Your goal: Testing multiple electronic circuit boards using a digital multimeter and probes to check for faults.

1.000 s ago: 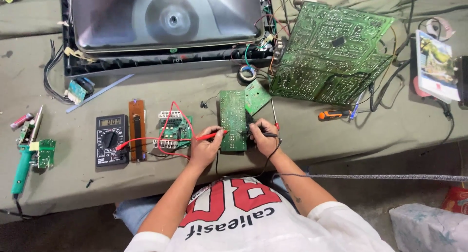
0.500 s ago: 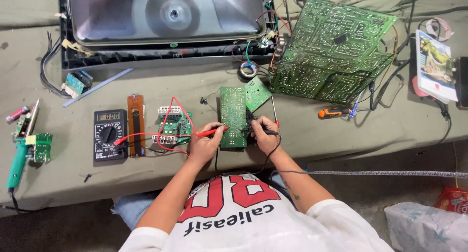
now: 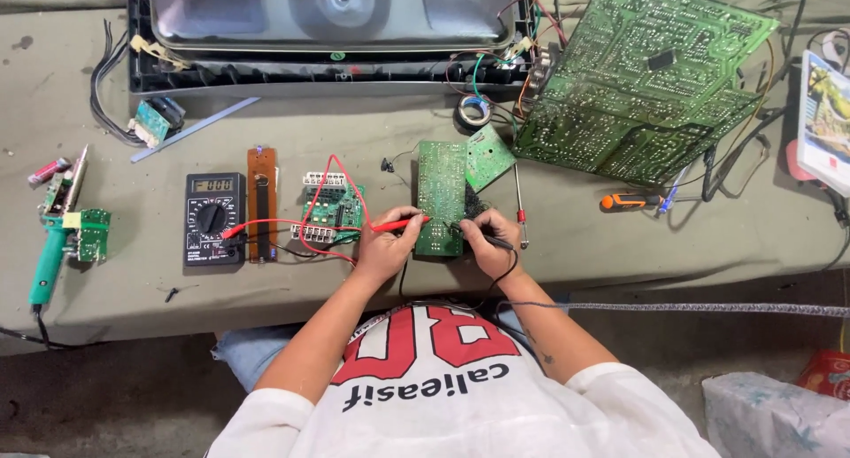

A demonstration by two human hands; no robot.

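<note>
Hands barely shifted, left hand point(image 3: 382, 250) fingers pinching red probe point(image 3: 400, 224) pointing right, right hand point(image 3: 485, 238) seemingly gripping black probe point(image 3: 492, 242)

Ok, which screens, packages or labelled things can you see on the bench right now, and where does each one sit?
Multimeter: black, rectangular, small grey display at its top, left of the left hand, which holds the red probe.
Printed package: flat, colourful picture front with a white border, at the bench's right edge.
Pale wrapped bundle: whitish, patterned, bottom right, below the bench.
</note>
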